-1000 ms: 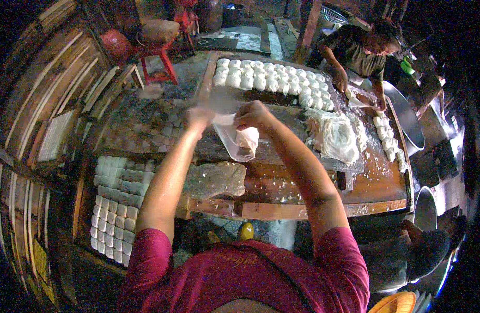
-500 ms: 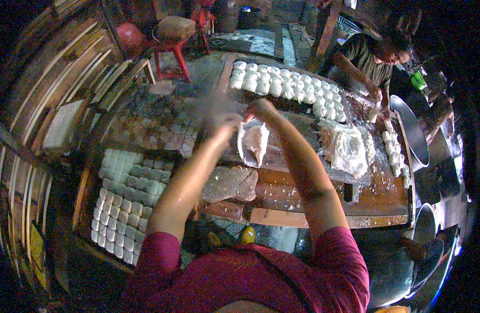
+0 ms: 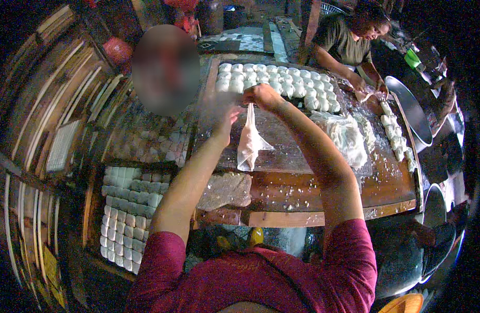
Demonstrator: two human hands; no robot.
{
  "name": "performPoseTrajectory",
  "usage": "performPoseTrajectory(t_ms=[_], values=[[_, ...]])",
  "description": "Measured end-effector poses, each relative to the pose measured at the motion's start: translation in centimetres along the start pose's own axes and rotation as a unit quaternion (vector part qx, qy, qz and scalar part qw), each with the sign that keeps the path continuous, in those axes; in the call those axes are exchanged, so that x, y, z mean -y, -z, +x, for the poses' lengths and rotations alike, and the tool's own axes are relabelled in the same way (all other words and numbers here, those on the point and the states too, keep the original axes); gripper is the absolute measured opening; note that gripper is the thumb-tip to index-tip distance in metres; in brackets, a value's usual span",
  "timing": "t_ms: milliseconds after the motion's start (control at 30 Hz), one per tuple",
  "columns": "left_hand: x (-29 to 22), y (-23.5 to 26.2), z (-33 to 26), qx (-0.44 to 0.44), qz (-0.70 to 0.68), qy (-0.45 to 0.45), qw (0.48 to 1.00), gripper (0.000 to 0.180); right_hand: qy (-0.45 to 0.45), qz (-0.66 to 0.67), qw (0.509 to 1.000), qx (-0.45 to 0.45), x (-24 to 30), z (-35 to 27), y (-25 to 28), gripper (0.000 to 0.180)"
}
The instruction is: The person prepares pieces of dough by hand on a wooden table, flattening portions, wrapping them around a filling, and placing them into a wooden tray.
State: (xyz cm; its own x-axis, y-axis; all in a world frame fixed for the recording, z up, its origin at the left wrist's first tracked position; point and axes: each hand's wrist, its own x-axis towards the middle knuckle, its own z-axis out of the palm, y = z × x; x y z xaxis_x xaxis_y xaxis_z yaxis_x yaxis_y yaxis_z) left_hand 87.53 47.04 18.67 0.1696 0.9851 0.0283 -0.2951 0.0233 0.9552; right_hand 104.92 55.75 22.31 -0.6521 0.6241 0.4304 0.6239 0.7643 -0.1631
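My right hand (image 3: 263, 97) is closed on the gathered top of a thin white cloth (image 3: 250, 143). The cloth hangs down over the dark tabletop in a narrow twist that widens into loose corners. Beside it, my left hand (image 3: 229, 122) is apart from the cloth, its fingers apart and partly smeared by motion. Rows of small white cloth-wrapped bundles (image 3: 281, 81) lie just beyond my hands. To the right of the hanging cloth sits a heap of wet white cloths (image 3: 344, 138).
On the left stands a tray of square white blocks (image 3: 122, 214). A flat stone slab (image 3: 224, 190) lies at the table's near edge. Across the table, a co-worker (image 3: 349, 49) handles white cloth beside a line of bundles (image 3: 393, 130). A large metal basin (image 3: 409, 112) stands at right.
The cloth, spread partly open between both hands before, now hangs twisted from my right hand. My left hand has come away from it. The co-worker's hands have shifted.
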Motion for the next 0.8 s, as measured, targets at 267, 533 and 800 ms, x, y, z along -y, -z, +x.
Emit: performPoseTrajectory(t_ms=[267,533,800], values=[[1.3,1.8,1.1,0.162,0.021,0.043,0.986,0.053,-0.094,-0.107,0.990,0.016,6.1,1.7,3.0,0.013],[3.2,2.1,-1.4,0.041,0.054,-0.103,0.992,0.027,-0.021,0.056,0.995,-0.079,7.9,-2.3,1.7,0.012],[-0.5,0.0,-12.5,0.045,0.655,-0.306,0.690,0.021,0.052,-0.055,0.996,0.046,13.8,-10.4,-3.1,0.022]])
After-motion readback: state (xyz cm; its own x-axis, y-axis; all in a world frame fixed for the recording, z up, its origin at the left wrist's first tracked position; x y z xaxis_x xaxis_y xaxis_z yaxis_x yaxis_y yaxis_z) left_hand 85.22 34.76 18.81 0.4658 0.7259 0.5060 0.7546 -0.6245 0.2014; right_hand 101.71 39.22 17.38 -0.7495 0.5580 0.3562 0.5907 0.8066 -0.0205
